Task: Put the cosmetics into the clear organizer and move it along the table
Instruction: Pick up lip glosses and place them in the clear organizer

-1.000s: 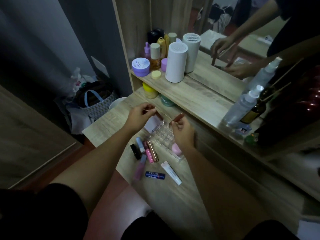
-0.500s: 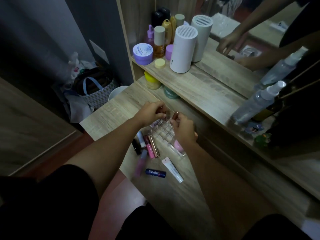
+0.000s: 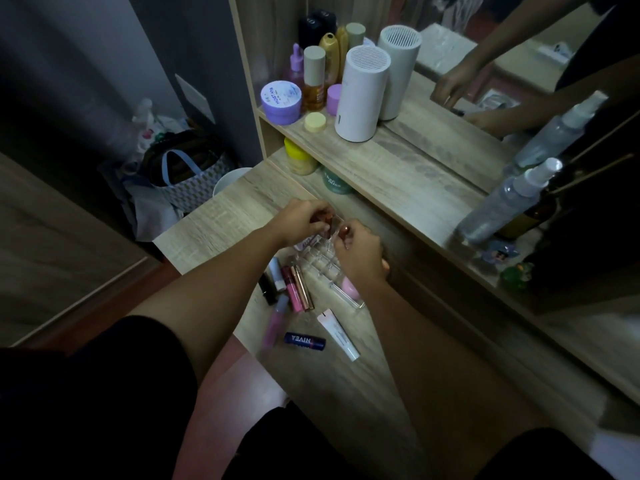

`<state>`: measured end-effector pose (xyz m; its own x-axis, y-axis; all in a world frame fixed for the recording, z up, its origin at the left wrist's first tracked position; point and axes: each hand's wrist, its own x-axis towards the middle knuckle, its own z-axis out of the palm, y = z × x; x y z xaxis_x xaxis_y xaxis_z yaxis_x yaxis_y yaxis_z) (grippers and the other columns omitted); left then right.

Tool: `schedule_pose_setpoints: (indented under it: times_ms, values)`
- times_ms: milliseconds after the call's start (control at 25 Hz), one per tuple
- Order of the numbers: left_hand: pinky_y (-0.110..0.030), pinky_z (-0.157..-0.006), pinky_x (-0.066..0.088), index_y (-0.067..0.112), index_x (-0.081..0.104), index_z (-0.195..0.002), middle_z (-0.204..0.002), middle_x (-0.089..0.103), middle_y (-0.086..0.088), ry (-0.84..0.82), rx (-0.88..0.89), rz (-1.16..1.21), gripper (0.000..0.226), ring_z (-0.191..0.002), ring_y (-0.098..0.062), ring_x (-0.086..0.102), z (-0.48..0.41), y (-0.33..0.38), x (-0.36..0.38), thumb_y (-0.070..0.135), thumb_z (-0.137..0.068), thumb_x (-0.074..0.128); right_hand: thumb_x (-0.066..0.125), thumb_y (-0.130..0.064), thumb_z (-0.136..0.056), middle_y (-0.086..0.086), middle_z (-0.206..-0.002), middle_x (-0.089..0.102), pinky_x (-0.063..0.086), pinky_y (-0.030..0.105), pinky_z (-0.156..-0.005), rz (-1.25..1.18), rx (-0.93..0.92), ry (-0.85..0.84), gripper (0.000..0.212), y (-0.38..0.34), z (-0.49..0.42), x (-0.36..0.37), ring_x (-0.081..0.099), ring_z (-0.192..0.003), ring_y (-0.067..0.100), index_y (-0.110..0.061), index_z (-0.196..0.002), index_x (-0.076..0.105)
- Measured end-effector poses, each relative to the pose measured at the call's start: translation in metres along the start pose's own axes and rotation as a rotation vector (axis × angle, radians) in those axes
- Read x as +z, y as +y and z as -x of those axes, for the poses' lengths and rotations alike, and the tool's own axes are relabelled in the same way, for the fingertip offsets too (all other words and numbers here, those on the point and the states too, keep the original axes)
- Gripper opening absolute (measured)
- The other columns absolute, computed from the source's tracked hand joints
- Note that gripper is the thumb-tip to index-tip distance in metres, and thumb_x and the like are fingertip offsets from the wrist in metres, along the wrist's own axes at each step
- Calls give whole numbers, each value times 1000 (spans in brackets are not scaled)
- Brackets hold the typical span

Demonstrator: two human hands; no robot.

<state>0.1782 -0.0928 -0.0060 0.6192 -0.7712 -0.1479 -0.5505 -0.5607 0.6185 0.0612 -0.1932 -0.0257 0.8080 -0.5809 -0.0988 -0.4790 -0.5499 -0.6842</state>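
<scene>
Working at the far end of the clear organizer (image 3: pixel 323 268), both hands are pinched on small tubes, which looks to me like slotting them upright into the cells. The left hand (image 3: pixel 300 220) is closed on a reddish-brown tube (image 3: pixel 325 220), and the right hand (image 3: pixel 360 254) has its fingertips shut on a copper-capped one (image 3: pixel 344 231), held cap-up so it can drop straight in. The organizer sits on the wood-grain table (image 3: pixel 221 220) between the hands, its hard see-through grid walls mostly empty (something pink (image 3: pixel 349 289) shows at the near end). Just beside it on the left, slim glossy lip tubes (image 3: pixel 291 285) lie flat in a row, with a dark blue Nivea stick (image 3: pixel 304 341) and a white squeeze tube (image 3: pixel 338 335) nearer the person, all not yet loaded.
</scene>
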Motion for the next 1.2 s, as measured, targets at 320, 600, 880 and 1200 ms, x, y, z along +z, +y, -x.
schedule_pose_setpoints:
  times_ms: [320,600,880,1200]
  values:
    - [-19,-80,44,11,63,-110,-105,71,-9,-19,18,-11,31,-94,-15,65,-1,3,-2,7,-80,67,63,-15,-87,8,-106,68,50,30,-81,37,-31,31,22,-8,1,-2,65,-97,22,-14,-108,61]
    - [-23,-88,48,6,59,-120,-116,67,-13,63,-13,7,37,-103,-19,63,14,6,-14,3,-84,62,69,-14,-81,7,-126,53,48,27,-88,-39,-33,117,53,-11,12,-12,57,-110,18,-12,-128,45]
    - [-7,-61,39,8,70,-88,-85,73,-15,223,-204,109,10,-72,-14,60,120,-23,9,15,-83,68,51,-9,-91,16,-92,67,48,35,-75,96,-232,-129,13,6,65,15,63,-86,28,-5,-97,62]
    - [-31,-64,43,10,58,-82,-82,64,-8,38,-540,85,35,-73,-24,58,176,-31,77,43,-78,69,55,-14,-92,16,-110,70,50,33,-88,338,-88,-352,21,2,65,47,64,-101,29,-6,-109,63]
